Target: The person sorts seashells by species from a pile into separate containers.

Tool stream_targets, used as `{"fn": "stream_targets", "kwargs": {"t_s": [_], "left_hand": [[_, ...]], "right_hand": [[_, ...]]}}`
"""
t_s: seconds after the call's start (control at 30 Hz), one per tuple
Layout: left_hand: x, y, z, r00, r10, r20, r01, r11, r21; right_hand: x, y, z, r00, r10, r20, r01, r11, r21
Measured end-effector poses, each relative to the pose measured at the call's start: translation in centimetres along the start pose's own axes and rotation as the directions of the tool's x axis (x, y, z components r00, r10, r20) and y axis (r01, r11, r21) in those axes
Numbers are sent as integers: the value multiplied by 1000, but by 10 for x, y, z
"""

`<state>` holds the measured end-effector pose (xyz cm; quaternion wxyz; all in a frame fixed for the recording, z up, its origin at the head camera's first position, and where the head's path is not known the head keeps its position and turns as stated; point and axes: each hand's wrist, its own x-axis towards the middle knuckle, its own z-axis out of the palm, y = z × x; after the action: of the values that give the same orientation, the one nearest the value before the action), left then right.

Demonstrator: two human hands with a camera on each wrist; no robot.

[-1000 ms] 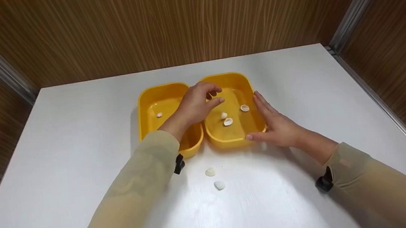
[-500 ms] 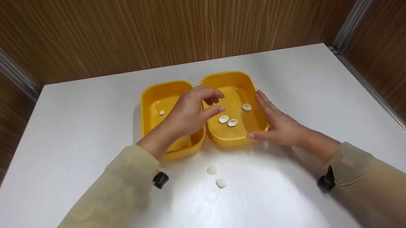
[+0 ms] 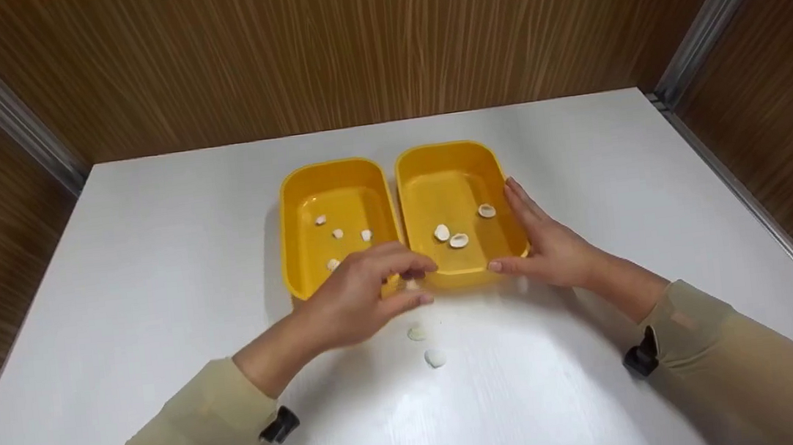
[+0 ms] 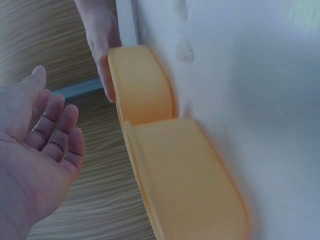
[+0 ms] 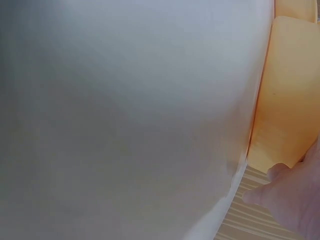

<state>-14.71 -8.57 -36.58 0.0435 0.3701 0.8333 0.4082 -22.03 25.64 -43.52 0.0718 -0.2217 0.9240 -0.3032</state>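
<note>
My left hand [image 3: 356, 297] hovers in front of the two yellow bins, over the left bin's front corner. Its fingers are loosely bent, and the palm holds nothing in the left wrist view. My right hand [image 3: 554, 246] touches the outer side of the right yellow bin [image 3: 472, 273], fingers along the wall and thumb at the front rim. Inside that bin lie a white shell [image 3: 487, 211] and a close pair of shells [image 3: 459, 241]. The left yellow bin [image 3: 286, 241] holds several smaller shells [image 3: 338, 234]; my left hand hides its front part.
A ribbed shell [image 4: 185, 51] and a smooth pale shell [image 3: 434, 358] lie on the white table [image 3: 183, 223] before the bins. The bins stand side by side. Wood-grain panels [image 3: 363, 42] rise behind and at both sides.
My left hand has drawn back from over the right bin toward me, uncovering more shells in the left bin. One shell in the right bin has shifted and turned. My right hand stays put.
</note>
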Motion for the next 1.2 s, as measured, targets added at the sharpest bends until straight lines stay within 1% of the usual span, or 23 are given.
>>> {"fn": "stream_targets", "kwargs": {"t_s": [0.1,0.2,0.3,0.47,0.67,0.87,1.07,1.2], "left_hand": [[-12,0,8,999,1,53,-1,1000,-9],[-21,-3,14,994,-17,105,19,1000,-23],[-28,-7,20,990,-42,131,47,998,-34],[-34,-18,27,987,-84,134,88,996,-27],[-40,-33,37,986,-105,131,107,994,-15],[-43,-45,45,978,-161,132,164,986,-13],[-41,-51,50,978,-166,128,165,986,22],[-41,-53,53,974,-190,121,188,982,27]], "right_hand": [[0,0,0,1000,2,0,-2,1000,6],[1,-1,0,1000,12,5,-12,1000,14],[1,-1,-1,1000,26,10,-26,1000,15],[1,-1,-2,999,32,13,-32,999,12],[0,-1,-2,1000,18,13,-18,1000,8],[0,-1,-2,999,32,19,-32,999,2],[0,-1,-1,999,37,24,-37,999,2],[0,-2,-1,999,31,21,-31,999,4]]}}
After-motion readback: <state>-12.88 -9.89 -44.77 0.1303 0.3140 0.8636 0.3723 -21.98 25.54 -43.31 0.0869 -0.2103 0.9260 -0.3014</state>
